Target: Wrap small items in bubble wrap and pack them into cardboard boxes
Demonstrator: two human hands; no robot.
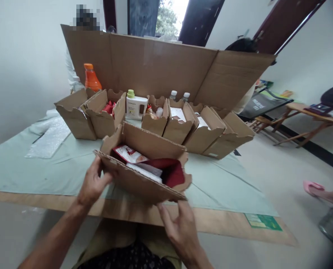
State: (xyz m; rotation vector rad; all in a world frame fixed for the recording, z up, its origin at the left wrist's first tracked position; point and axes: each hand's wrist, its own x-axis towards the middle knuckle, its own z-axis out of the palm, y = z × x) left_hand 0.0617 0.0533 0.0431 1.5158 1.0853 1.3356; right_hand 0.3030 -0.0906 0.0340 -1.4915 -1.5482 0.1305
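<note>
My left hand (93, 183) grips the box (139, 187) by its left end — my right hand (181, 228) grips its near right corner. A red-and-white pack (130, 154) lies inside.

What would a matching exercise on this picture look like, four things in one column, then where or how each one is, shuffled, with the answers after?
1. Left hand
2. Orange bottle
3. White jug
4. Bubble wrap

A. Topped with a yellow-green cap
B. Spread on the pale green cloth
C. Holding the left end of the near box
D. Behind the left end of the box row

Pairs: 1-C, 2-D, 3-A, 4-B
</note>
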